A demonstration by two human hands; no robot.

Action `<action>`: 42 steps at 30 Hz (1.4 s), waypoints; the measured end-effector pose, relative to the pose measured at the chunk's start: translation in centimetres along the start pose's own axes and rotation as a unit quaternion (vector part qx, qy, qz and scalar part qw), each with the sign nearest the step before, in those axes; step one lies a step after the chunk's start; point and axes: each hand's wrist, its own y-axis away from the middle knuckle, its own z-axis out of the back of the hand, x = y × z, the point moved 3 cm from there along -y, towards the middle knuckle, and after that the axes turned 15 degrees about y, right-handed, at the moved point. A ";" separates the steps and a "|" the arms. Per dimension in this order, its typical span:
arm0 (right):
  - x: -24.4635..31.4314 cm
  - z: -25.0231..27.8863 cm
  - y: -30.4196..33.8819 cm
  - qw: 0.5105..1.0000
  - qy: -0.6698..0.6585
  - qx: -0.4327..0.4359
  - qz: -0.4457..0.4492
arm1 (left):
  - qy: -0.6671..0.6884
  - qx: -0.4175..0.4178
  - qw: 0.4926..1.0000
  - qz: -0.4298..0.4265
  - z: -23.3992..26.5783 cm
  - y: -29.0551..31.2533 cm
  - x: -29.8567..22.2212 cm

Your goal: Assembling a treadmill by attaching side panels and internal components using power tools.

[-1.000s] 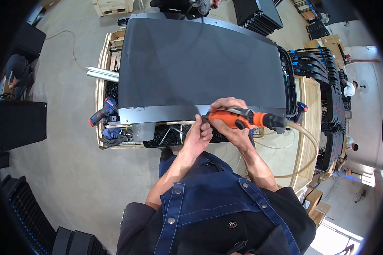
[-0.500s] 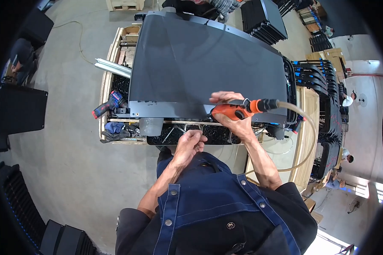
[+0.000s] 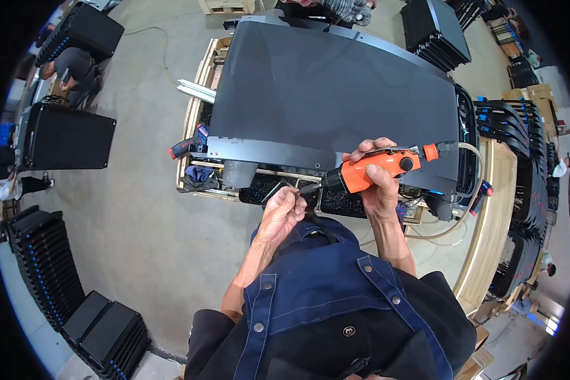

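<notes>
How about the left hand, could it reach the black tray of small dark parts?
Probably yes: the left hand is near the tray with nothing obvious between, though the orange power tool points at the hand.

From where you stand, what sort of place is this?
Probably a factory or assembly workshop: the right hand grips an orange power tool, stacks of black parts stand on the floor, and another person bends at the left.

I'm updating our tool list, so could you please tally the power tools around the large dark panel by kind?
Orange hose-fed tool, in the right hand: 1
Red-and-dark cordless tools, one on either side of the dark panel: 2
Total: 3
</notes>
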 end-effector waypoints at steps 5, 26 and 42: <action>-1.0 0.9 0.5 0.999 -0.032 -0.025 -0.023 | 0.010 -0.051 0.998 -0.031 -0.6 0.3 0.1; -9.8 -20.7 -5.1 0.948 0.221 0.149 0.177 | 0.334 -0.073 0.940 -0.006 3.3 -3.1 -15.1; -13.6 -26.4 -7.4 0.915 0.307 0.244 0.092 | 0.157 -0.133 0.966 0.157 6.4 2.1 -14.3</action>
